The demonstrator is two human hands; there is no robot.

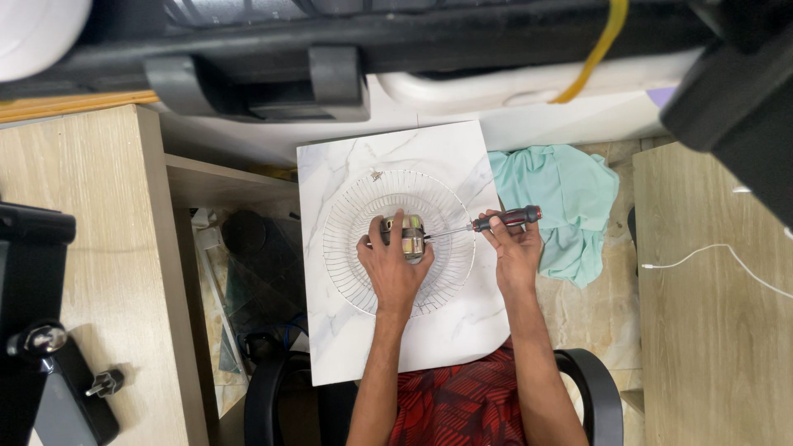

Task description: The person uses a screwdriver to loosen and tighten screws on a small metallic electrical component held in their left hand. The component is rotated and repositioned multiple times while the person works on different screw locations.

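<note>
A round white wire fan guard [347, 248] lies flat on a white marble-patterned board [450, 326] resting on my lap. A small fan motor [410, 237] sits at the guard's centre. My left hand [395, 268] presses down on the motor, fingers spread over its top. My right hand [514, 246] grips a screwdriver [505, 219] by its red and black handle; the thin shaft runs left and its tip touches the motor's right side.
A teal cloth [570, 206] lies on the floor right of the board. Wooden desks stand at left [91, 248] and right [710, 314], the right one carrying a white cable [702, 252]. Black chair arms [599, 388] flank my lap. Dark clutter fills the gap left of the board.
</note>
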